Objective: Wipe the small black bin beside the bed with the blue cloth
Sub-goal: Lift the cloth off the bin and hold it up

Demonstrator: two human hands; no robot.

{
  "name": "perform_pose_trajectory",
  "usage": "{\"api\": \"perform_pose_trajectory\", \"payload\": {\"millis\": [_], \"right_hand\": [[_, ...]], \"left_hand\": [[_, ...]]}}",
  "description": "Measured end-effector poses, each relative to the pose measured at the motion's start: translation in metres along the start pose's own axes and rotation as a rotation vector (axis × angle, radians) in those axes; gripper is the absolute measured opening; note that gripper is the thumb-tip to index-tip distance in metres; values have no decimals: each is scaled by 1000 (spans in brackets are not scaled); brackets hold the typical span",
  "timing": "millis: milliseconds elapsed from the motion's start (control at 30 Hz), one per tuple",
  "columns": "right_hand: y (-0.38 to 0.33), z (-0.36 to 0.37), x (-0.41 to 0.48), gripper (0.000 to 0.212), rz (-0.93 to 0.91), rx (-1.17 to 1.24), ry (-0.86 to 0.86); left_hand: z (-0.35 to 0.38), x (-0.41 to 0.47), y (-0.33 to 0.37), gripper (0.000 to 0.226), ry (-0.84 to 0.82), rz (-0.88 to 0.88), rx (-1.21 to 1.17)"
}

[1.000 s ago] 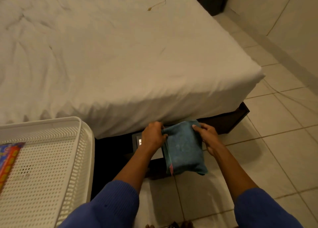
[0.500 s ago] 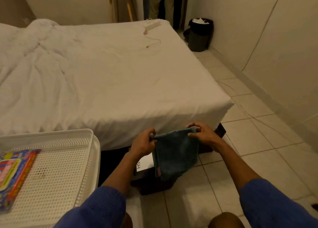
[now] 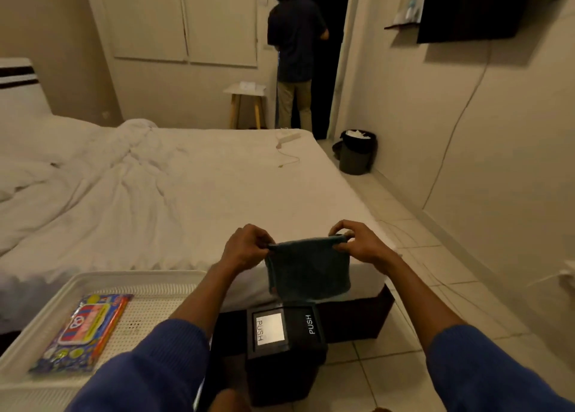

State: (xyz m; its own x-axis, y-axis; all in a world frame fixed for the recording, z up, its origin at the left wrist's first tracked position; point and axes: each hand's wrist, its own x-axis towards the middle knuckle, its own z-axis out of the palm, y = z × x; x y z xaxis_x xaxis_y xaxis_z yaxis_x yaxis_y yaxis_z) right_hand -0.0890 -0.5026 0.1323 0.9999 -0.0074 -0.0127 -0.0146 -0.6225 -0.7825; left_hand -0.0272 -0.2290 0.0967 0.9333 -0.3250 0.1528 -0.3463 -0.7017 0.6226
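The blue cloth (image 3: 308, 268) hangs folded in the air, stretched by its top edge between my two hands. My left hand (image 3: 247, 246) pinches its left corner and my right hand (image 3: 357, 243) pinches its right corner. Straight below it, on the tiled floor against the foot of the bed (image 3: 186, 200), stands the small black bin (image 3: 286, 349). Its swing lid carries the word PUSH twice, and one flap looks pale. The cloth is above the bin and does not touch it.
A white perforated basket (image 3: 149, 290) with a colourful packet (image 3: 84, 330) sits at my left. A second dark bin (image 3: 356, 156) stands by the far wall. A person (image 3: 295, 53) stands in the doorway beside a small stool (image 3: 245, 100). Tiled floor runs along the right.
My view has lifted from the bed's edge to take in the whole room. Both hands have raised the cloth higher above the bin, still holding it by the top corners.
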Motion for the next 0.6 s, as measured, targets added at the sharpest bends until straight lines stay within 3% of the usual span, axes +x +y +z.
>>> {"api": "perform_pose_trajectory", "payload": {"millis": [233,600], "right_hand": [[-66,29,-1,28,-81,-83,-4],[-147,124,30,22,-275,-236,-117]], "left_hand": [[-92,-27,-3,15,46,29,101],[-203,-69,-72,12,67,-93,308]]}}
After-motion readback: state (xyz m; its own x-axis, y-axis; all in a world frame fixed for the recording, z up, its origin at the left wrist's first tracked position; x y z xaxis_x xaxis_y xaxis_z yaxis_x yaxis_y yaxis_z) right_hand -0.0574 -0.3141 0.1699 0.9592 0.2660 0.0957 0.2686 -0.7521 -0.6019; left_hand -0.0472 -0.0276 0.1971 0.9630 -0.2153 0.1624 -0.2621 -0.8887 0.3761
